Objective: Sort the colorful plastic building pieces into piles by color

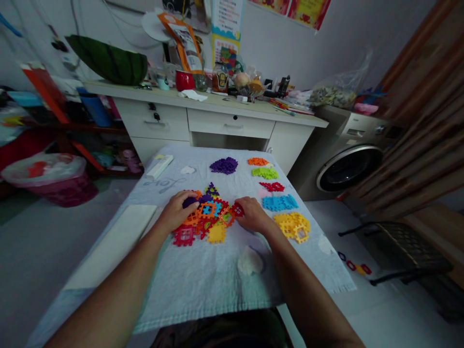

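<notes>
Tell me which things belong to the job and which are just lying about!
Job in hand:
multicoloured pile of toothed plastic pieces
purple plastic heap
orange plastic heap
green plastic heap
red plastic heap
blue plastic heap
yellow plastic heap

Just lying about:
striped green watermelon piece
round red container
boxy silver washing machine

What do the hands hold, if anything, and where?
Right hand: red piece, apparently by its right edge. Left hand: whether it grips the purple piece cannot be told.

A head-worn camera looks forward and down from above and behind the left hand and right hand, fairly near, its wide view reaching a drawered desk beyond them and a front-loading washing machine rightward.
</notes>
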`<state>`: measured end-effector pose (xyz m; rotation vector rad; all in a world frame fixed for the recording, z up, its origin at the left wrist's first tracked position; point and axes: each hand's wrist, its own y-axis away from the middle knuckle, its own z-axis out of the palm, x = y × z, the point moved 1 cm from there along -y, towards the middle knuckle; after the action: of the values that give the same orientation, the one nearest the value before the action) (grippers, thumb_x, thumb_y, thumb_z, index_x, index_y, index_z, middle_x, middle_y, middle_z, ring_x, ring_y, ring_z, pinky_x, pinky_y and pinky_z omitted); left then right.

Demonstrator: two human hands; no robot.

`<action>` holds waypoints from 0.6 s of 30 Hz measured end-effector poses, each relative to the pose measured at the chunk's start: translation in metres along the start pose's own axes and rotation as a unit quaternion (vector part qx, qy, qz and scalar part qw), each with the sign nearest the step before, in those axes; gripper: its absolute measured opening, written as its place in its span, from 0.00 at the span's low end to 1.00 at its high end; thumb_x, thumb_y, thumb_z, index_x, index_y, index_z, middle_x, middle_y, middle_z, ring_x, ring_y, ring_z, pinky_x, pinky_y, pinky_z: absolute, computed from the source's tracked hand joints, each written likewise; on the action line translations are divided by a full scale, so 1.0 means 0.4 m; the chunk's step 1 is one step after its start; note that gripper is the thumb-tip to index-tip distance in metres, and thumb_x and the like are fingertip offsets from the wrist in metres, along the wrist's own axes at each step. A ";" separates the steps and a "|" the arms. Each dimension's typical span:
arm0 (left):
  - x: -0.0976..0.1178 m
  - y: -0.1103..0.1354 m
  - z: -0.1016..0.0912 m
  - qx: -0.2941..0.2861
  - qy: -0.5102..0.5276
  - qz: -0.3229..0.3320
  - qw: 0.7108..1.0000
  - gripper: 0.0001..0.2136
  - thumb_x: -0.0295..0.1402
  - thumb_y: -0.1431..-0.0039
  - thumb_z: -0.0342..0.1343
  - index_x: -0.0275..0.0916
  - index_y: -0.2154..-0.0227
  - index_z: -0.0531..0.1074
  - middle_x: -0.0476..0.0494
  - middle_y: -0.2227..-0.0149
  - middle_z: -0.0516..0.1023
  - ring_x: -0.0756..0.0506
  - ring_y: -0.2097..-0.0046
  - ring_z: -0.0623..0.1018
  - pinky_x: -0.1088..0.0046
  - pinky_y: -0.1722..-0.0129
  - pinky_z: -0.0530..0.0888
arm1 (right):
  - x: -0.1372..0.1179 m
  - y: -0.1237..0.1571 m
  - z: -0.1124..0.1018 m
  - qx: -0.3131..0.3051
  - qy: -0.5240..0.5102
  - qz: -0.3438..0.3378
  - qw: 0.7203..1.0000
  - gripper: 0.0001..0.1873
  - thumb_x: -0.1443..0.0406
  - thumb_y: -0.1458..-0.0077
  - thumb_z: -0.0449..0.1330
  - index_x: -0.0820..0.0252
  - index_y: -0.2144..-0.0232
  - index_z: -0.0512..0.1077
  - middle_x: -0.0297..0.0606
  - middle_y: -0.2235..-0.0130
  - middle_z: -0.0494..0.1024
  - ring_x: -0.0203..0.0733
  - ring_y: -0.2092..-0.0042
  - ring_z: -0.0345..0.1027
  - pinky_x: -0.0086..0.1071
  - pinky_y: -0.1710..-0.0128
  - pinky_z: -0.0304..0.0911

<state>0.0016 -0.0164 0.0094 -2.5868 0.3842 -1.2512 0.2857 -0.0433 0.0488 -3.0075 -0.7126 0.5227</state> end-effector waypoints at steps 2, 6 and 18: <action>0.000 0.000 0.000 -0.002 0.001 0.002 1.000 0.19 0.47 0.46 0.54 0.39 0.58 0.74 0.39 0.53 0.76 0.39 0.49 0.74 0.55 0.43 0.68 | 0.006 0.002 0.016 0.009 -0.005 0.004 1.000 0.24 0.67 0.49 0.60 0.63 0.48 0.69 0.47 0.52 0.73 0.45 0.51 0.65 0.37 0.49 0.57; 0.000 -0.001 0.002 0.000 0.001 0.004 1.000 0.19 0.47 0.46 0.54 0.39 0.58 0.74 0.39 0.53 0.76 0.38 0.48 0.73 0.54 0.42 0.67 | 0.012 0.015 0.006 0.015 -0.022 0.019 0.999 0.22 0.68 0.51 0.59 0.62 0.52 0.71 0.44 0.56 0.75 0.43 0.56 0.66 0.34 0.53 0.58; -0.006 -0.001 0.006 -0.006 0.002 0.017 1.000 0.18 0.46 0.44 0.54 0.40 0.58 0.73 0.40 0.51 0.76 0.39 0.48 0.74 0.56 0.43 0.68 | 0.150 -0.050 -0.145 0.019 0.016 0.125 0.992 0.20 0.67 0.49 0.59 0.64 0.52 0.73 0.47 0.53 0.77 0.45 0.53 0.69 0.33 0.53 0.60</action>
<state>0.0022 -0.0148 0.0062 -2.5772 0.4361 -1.2479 0.3461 0.0049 0.0864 -3.0787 -0.3204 0.4837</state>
